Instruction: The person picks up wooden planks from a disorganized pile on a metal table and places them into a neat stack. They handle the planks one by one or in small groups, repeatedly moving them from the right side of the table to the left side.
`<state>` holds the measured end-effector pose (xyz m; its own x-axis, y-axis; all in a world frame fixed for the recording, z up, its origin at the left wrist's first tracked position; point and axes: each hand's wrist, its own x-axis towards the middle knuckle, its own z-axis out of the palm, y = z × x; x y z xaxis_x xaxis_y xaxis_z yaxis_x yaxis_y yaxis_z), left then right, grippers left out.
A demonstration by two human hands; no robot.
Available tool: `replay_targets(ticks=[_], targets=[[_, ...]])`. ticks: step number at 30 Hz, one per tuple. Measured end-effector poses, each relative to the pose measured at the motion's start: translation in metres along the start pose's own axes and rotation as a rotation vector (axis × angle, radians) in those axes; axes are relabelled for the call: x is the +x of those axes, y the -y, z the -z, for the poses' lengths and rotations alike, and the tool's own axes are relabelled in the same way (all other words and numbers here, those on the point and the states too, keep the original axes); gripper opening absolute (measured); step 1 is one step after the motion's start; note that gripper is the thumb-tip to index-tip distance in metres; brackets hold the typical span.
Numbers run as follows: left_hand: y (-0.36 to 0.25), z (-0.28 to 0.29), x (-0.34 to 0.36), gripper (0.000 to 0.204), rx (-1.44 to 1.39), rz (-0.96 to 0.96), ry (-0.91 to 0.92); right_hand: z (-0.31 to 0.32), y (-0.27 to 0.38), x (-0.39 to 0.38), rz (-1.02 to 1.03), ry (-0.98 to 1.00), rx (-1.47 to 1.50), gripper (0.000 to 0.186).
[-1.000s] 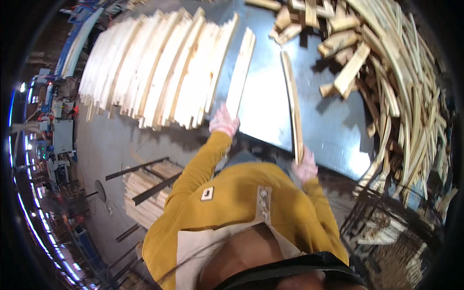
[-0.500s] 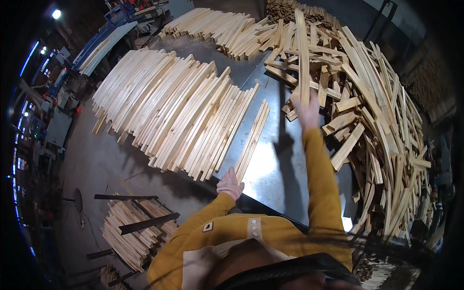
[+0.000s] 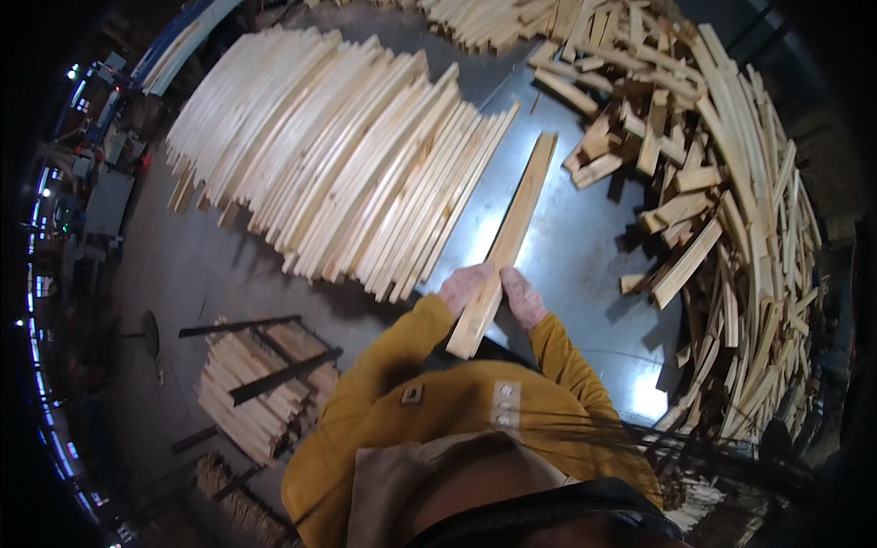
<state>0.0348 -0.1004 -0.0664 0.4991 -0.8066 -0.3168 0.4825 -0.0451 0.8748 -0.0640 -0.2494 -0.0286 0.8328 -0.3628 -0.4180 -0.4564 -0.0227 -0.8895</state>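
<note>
Over on the far left, a string of lights point(image 3: 41, 215) glows along the edge, with a grey cabinet point(image 3: 110, 201) standing just inside it. Coming right, here's a dark round disc point(image 3: 151, 334) low down, and beyond it a stack of wood point(image 3: 242, 393) sitting among black bars point(image 3: 285, 376), nearer the person than the table.

Up above that, a big spread of pale strips point(image 3: 320, 155) lies side by side, all slanting the same way, their near ends ragged. Behind them, at the top, another row of strips point(image 3: 484, 20) runs toward the right.

Now the middle, and here's the action! The left hand point(image 3: 464, 287) is on the left edge of a long board point(image 3: 524, 208), fingers grasping it. The board sits right in front of the mustard sweater point(image 3: 457, 393), far end pointing up and to the right, near end close to the chest, well apart from the heap. On its other edge, the right hand point(image 3: 523, 300) has hold too, fingers closed against the wood, so both hands grip the same piece, almost opposite each other.

Further right, the shiny metal table point(image 3: 594, 265) gleams under bright reflections, and along its right side a jumbled heap of wood point(image 3: 763, 283) piles up, short chunks toward the table, long curving-looking strips along the outside.
</note>
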Motion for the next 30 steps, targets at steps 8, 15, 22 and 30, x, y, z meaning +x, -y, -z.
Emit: replay_targets(ticks=[8, 15, 22, 30], targets=[[0.014, 0.006, 0.034, 0.057, 1.408, 0.478, -0.150, -0.021, -0.013, -0.030, -0.350, 0.339, -0.837, 0.084], [-0.022, -0.053, 0.003, 0.083, 1.368, 0.365, -0.246, -0.014, -0.044, -0.088, -0.216, 0.394, -0.690, 0.067], [-0.018, -0.026, 0.023, 0.089, 0.870, 0.163, -0.191, -0.005, -0.112, -0.072, -0.115, 0.155, -0.245, 0.066], [0.003, -0.017, 0.022, 0.077, 0.234, 0.171, -0.061, -0.035, -0.085, -0.035, -0.022, 0.043, 0.139, 0.088]])
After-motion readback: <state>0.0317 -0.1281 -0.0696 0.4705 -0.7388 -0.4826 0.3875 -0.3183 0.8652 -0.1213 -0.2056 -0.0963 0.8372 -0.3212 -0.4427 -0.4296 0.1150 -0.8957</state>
